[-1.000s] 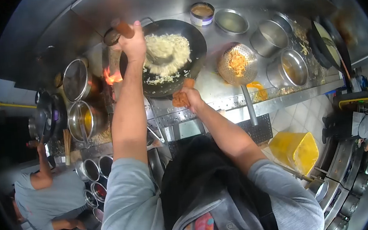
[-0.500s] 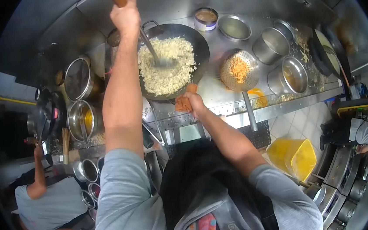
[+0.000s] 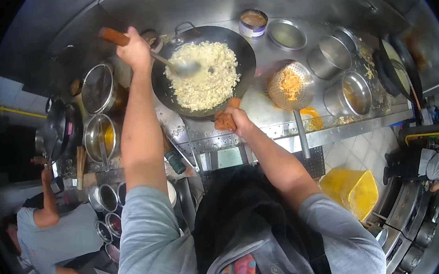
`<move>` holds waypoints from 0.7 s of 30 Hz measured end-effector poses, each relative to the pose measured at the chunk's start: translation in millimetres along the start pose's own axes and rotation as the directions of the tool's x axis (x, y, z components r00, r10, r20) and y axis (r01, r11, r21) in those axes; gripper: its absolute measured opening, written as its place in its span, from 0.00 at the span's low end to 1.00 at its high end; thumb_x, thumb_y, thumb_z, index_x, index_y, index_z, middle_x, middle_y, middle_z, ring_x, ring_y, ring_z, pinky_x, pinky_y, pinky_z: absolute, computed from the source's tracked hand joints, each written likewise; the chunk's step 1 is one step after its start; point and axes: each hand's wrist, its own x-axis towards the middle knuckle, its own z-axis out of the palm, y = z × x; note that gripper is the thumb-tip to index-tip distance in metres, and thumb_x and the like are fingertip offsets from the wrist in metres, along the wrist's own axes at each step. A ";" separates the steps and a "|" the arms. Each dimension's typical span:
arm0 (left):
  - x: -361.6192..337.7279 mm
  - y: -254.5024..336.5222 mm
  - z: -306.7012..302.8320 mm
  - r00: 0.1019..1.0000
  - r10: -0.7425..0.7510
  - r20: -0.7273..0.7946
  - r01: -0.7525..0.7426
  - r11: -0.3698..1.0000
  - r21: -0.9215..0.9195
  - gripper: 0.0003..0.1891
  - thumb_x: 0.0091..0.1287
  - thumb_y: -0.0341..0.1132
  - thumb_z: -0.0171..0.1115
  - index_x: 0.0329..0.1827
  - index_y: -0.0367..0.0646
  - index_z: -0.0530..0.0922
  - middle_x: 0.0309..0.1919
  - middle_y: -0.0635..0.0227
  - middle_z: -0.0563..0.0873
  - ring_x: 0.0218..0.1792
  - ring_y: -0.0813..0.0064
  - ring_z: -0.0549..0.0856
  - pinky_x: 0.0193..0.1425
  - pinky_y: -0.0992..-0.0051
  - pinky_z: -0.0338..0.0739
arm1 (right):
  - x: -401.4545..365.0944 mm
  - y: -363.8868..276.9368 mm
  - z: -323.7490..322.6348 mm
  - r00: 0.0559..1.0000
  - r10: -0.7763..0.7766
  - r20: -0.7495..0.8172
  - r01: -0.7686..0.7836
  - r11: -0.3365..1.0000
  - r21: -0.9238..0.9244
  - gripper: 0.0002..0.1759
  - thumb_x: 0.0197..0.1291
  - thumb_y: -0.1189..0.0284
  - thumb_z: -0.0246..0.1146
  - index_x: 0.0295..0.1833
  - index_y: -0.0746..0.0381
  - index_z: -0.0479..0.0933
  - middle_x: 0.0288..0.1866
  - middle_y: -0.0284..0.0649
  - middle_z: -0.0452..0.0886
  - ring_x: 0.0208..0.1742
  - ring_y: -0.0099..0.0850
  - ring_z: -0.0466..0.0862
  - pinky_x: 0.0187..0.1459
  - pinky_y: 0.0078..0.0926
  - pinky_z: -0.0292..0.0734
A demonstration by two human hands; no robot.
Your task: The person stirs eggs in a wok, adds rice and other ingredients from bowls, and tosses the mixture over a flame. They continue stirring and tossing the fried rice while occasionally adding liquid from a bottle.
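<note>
A large black wok holds a heap of fried rice, pale yellow and loose. My left hand is closed around the wooden grip of a ladle. The ladle's metal head, smeared by motion, rests over the upper left of the rice. At the wok's near edge, my right hand grips the wok handle with a brown cloth bunched around it. Steam hazes the rice slightly.
Right of the wok lies a perforated strainer with orange shreds. Behind it stand a tin and a steel bowl; steel pots stand further right. A yellow bin is on the floor. Co-workers work at both sides.
My left hand and the ladle have swung left and down, so the grip now tilts leftward. The ladle's head has shifted left and up over the rice. My right hand stays on the handle.
</note>
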 end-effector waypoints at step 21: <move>-48.7 144.0 -65.2 0.974 -0.131 0.187 0.204 0.870 -0.449 0.15 0.74 0.35 0.64 0.30 0.47 0.68 0.14 0.77 0.67 0.14 0.79 0.67 0.21 0.69 0.69 | -125.7 95.8 -89.9 0.955 -0.101 0.279 0.032 0.970 0.242 0.18 0.65 0.70 0.54 0.56 0.70 0.73 0.44 0.50 0.82 0.47 0.42 0.85 0.47 0.42 0.83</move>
